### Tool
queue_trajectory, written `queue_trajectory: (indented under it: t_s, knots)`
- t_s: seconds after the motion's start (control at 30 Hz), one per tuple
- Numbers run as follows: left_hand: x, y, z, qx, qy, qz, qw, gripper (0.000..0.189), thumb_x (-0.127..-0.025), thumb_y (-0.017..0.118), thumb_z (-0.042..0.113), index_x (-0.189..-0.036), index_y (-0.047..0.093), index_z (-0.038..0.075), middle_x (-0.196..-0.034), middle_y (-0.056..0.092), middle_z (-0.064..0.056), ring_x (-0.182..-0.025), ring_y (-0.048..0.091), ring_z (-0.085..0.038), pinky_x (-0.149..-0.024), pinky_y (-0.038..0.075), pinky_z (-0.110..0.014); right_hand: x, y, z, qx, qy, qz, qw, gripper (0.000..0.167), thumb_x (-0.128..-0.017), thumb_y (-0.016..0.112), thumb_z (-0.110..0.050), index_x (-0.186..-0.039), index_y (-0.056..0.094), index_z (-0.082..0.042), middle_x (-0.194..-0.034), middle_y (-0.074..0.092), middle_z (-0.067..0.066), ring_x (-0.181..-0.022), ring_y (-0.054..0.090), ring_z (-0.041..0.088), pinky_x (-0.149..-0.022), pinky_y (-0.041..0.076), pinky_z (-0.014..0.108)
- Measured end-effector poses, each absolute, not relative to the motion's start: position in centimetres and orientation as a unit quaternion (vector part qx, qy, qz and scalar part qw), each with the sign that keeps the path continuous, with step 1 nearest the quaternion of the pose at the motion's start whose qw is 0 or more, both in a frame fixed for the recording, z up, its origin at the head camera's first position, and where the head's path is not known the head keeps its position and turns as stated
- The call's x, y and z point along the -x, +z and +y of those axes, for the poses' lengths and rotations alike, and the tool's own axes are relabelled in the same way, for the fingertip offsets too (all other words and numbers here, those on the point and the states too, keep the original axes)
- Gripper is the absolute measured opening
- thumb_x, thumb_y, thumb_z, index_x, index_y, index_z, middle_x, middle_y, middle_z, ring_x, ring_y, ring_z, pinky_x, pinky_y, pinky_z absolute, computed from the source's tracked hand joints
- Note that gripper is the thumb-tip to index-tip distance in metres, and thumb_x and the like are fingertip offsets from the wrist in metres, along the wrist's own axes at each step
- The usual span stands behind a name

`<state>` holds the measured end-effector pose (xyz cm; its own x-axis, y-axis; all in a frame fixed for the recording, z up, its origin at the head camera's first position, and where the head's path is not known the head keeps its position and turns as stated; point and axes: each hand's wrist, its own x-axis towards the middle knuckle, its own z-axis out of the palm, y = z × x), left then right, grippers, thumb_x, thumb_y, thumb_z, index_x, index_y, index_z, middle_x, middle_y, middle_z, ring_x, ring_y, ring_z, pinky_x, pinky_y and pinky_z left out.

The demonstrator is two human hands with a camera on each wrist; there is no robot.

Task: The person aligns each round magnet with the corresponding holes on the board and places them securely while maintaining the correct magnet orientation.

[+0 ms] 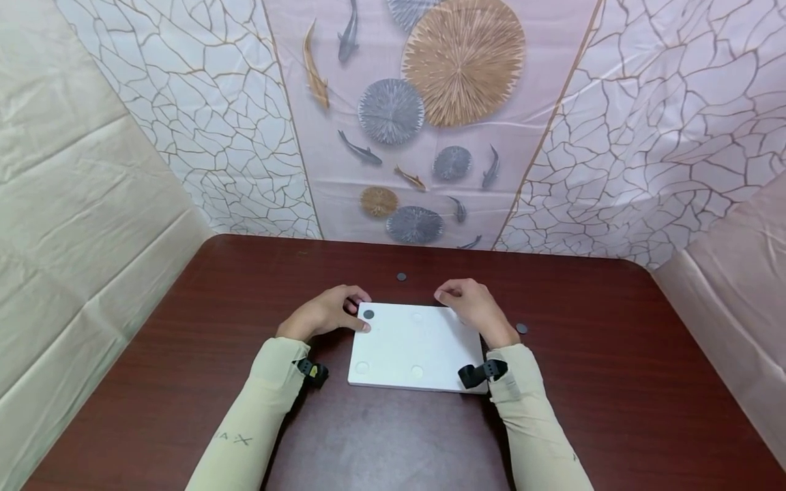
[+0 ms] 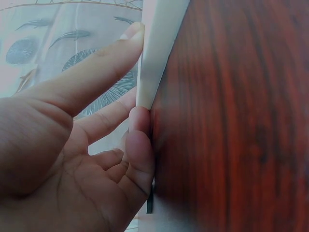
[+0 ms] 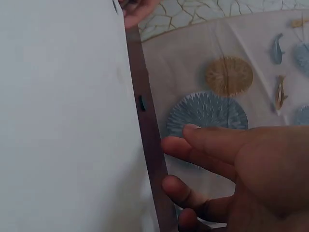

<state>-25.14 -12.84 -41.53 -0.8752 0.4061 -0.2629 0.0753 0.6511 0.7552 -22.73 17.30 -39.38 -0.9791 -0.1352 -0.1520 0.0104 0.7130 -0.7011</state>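
Note:
A white rectangular board [image 1: 411, 348] with shallow round recesses lies flat on the table. In its far left recess sits a dark round disc [image 1: 368, 314]. My left hand [image 1: 325, 314] grips the board's far left corner. Seen from the left wrist, the thumb [image 2: 104, 67] rests on the top face while bent fingers [image 2: 140, 150] press at the edge. Over the far right part of the board is my right hand [image 1: 473, 307], fingers loosely bent, past the far edge. In the right wrist view, nothing shows between those fingers [image 3: 212, 145].
Beyond the board's far edge lies a loose dark disc [image 1: 401, 277] on the brown table [image 1: 589, 382]. Another disc [image 1: 521, 328] is to the right, beside the right wrist. A patterned cloth [image 1: 338, 170] hangs behind the table's far edge.

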Motion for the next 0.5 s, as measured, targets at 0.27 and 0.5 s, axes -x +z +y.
queue_trajectory:
  t_s: [0.27, 0.5]
  knots:
    - [25.2, -41.9, -12.9, -0.135, 0.39, 0.886, 0.211, 0.049, -0.085, 0.09, 0.012, -0.128, 0.068, 0.008, -0.123, 0.061, -0.01, -0.109, 0.056, -0.024, -0.092, 0.05, -0.036, 22.8, -40.3, 18.6, 0.007, -0.361, 0.926, 0.112, 0.03, -0.111, 0.057, -0.027, -0.13, 0.072, -0.009, -0.127, 0.069, 0.015, -0.107, 0.064, 0.029, -0.084, 0.052, 0.043]
    - [25.2, -41.6, -12.8, -0.132, 0.395, 0.884, 0.211, 0.048, -0.085, 0.09, 0.013, -0.128, 0.068, 0.009, -0.121, 0.061, -0.009, -0.109, 0.055, -0.023, -0.093, 0.049, -0.037, 22.8, -40.3, 19.6, 0.005, -0.357, 0.927, 0.117, 0.032, -0.11, 0.057, -0.029, -0.131, 0.07, -0.008, -0.125, 0.068, 0.015, -0.101, 0.062, 0.028, -0.082, 0.05, 0.042]
